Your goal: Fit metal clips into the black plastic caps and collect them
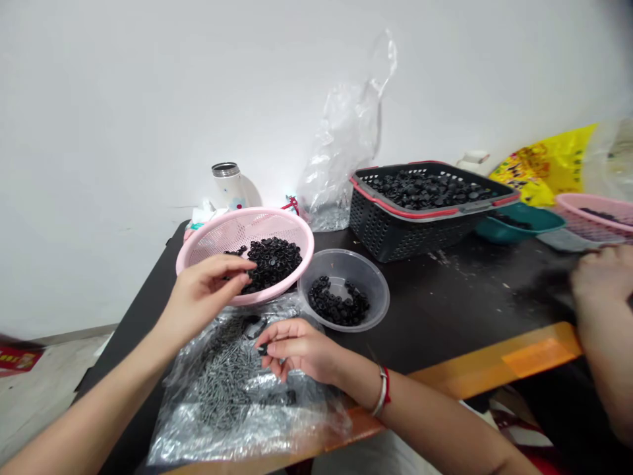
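Note:
My left hand hangs over the near rim of a pink plastic basket, fingertips beside a heap of small black ring-shaped parts. Whether those fingers pinch a part, I cannot tell. My right hand is low over a clear plastic bag of grey screws, with one small black part gripped between thumb and fingers. A clear plastic bowl next to it holds more black parts.
A black crate with a red rim, full of black parts, stands at the back of the dark table. Further right are a teal dish, a second pink basket and a co-worker's hand. A steel bottle and a crumpled plastic bag stand against the wall.

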### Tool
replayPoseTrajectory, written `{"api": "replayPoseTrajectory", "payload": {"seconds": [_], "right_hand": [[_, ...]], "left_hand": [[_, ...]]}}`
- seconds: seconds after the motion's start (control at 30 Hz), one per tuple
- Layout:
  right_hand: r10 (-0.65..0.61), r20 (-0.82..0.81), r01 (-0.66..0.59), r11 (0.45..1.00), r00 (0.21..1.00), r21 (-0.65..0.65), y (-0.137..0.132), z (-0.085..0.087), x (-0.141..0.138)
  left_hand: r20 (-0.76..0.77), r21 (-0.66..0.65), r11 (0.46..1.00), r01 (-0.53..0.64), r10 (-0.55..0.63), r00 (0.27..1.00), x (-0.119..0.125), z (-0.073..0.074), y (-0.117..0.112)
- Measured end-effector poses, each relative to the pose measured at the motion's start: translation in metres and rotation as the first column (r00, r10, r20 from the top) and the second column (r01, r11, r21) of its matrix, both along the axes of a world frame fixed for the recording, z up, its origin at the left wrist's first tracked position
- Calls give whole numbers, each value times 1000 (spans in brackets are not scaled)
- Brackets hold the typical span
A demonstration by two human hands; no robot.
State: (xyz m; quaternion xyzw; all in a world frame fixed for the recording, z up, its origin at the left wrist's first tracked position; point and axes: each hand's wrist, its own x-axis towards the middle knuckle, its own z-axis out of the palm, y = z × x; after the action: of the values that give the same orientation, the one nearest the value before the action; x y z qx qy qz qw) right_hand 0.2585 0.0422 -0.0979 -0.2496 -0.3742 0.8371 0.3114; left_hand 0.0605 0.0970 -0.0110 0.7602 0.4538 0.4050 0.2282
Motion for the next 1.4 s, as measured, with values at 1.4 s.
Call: {"api": "replayPoseTrajectory", "payload": {"seconds": [1.4], "right_hand": [[-235,24,231,966,972,119,-13,6,-10]], "left_hand": [[343,-381,911,159,-21,939,1,-57,-73]]}}
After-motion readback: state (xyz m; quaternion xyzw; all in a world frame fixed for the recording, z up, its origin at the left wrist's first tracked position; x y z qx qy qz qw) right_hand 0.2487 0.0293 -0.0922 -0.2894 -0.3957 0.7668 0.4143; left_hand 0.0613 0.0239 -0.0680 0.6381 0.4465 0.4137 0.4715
